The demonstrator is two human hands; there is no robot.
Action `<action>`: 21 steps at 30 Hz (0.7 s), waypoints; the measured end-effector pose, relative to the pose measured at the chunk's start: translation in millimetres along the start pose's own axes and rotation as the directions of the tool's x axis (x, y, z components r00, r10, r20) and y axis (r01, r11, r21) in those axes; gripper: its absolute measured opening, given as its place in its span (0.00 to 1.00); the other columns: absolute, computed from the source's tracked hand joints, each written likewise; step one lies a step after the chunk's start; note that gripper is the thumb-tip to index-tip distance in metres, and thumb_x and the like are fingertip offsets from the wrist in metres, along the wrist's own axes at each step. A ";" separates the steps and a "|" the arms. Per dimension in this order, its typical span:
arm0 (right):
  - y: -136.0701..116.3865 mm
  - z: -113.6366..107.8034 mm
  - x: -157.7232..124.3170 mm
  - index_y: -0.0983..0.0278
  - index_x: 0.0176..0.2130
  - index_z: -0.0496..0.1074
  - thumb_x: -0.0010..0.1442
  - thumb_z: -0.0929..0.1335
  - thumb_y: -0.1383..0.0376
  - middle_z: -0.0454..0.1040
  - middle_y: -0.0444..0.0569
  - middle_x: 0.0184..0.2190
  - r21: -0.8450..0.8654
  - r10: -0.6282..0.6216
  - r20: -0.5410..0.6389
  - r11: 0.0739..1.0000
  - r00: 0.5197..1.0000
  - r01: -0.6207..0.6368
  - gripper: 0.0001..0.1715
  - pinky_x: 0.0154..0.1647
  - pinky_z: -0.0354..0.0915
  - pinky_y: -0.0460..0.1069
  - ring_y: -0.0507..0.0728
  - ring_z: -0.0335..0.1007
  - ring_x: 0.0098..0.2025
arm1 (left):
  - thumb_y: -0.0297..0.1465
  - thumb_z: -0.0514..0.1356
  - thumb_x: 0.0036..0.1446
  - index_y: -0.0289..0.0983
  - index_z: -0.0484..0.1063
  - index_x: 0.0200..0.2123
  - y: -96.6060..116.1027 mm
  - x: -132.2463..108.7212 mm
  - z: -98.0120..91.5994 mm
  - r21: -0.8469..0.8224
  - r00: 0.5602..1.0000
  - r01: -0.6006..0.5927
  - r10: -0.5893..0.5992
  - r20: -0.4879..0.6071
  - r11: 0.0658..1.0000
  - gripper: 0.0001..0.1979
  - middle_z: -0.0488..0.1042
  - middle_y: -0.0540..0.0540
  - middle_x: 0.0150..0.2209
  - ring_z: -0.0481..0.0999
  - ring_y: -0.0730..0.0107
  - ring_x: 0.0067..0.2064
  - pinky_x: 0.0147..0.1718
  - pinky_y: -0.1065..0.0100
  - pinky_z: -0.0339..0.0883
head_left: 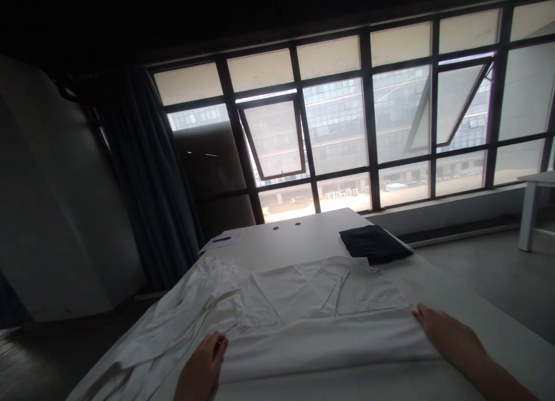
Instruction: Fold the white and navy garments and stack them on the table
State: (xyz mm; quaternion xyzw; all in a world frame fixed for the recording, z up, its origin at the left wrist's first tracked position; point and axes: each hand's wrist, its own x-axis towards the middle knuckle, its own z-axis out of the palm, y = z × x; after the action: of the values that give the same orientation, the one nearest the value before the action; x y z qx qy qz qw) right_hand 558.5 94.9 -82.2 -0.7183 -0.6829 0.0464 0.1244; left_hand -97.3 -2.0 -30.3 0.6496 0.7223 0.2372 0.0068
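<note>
A white garment [303, 308] lies spread on the white table [477, 308], partly folded, with a sleeve trailing off to the left. My left hand [203, 363] rests on its near left edge, fingers curled down onto the cloth. At the right end of the folded band, my right hand [442, 331] lies flat with its fingers stretched along the fabric. Neither hand lifts anything.
A folded dark garment [373, 243] sits on the table's far right part. A sheet of paper with a blue pen [222, 240] lies at the far left corner. Big windows stand behind, a dark curtain [147, 175] at left, another white table [537, 204] at far right.
</note>
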 end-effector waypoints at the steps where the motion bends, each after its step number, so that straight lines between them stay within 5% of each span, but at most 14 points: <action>1: -1.3 -1.5 -0.1 0.61 0.36 0.70 0.71 0.55 0.55 0.80 0.55 0.34 -0.010 0.002 0.000 1.000 1.000 -0.002 0.22 0.38 0.63 0.55 0.64 0.78 0.37 | 0.44 0.47 0.66 0.43 0.71 0.37 -0.1 -0.3 0.2 0.020 1.000 0.012 -0.012 -0.004 1.000 0.17 0.78 0.46 0.40 0.78 0.61 0.41 0.44 0.65 0.68; 5: -10.0 -15.0 -1.5 0.61 0.35 0.70 0.71 0.56 0.58 0.79 0.55 0.34 -0.047 0.010 0.002 0.999 1.000 -0.010 0.20 0.36 0.63 0.54 0.64 0.79 0.37 | 0.43 0.50 0.64 0.42 0.74 0.43 5.8 0.5 -5.8 0.131 0.997 0.036 -0.026 -0.079 0.991 0.16 0.77 0.45 0.44 0.78 0.59 0.44 0.46 0.63 0.68; 11: -24.8 -28.5 -0.3 0.61 0.39 0.71 0.71 0.56 0.59 0.80 0.56 0.36 -0.008 -0.008 -0.110 1.000 0.994 0.007 0.19 0.35 0.62 0.53 0.63 0.79 0.38 | 0.39 0.54 0.64 0.43 0.77 0.40 57.2 7.5 -11.8 0.178 0.974 -0.200 0.215 -0.069 0.964 0.13 0.78 0.42 0.42 0.76 0.54 0.45 0.49 0.56 0.66; 17: -31.1 -24.1 2.8 0.60 0.39 0.71 0.70 0.57 0.59 0.80 0.55 0.39 0.044 0.000 -0.057 0.999 0.998 0.002 0.17 0.35 0.62 0.52 0.63 0.79 0.39 | 0.35 0.55 0.65 0.43 0.77 0.44 146.7 17.7 29.1 0.005 0.934 -0.356 0.355 0.038 0.935 0.12 0.78 0.42 0.45 0.76 0.56 0.47 0.48 0.57 0.67; 21: -30.5 -24.4 2.7 0.60 0.39 0.69 0.71 0.56 0.58 0.81 0.55 0.40 0.012 0.008 -0.047 1.000 0.999 -0.007 0.17 0.35 0.61 0.52 0.64 0.79 0.41 | 0.34 0.57 0.63 0.42 0.78 0.42 188.0 31.8 55.6 -0.024 0.935 -0.344 0.345 0.078 0.939 0.09 0.77 0.43 0.43 0.75 0.57 0.48 0.49 0.58 0.65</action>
State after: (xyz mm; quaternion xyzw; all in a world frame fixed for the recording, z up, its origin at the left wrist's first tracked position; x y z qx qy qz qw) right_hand 534.8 95.9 -51.0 -0.7210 -0.6768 0.0341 0.1447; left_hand 91.3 54.7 -4.0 0.7751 0.5952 0.2121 -0.0024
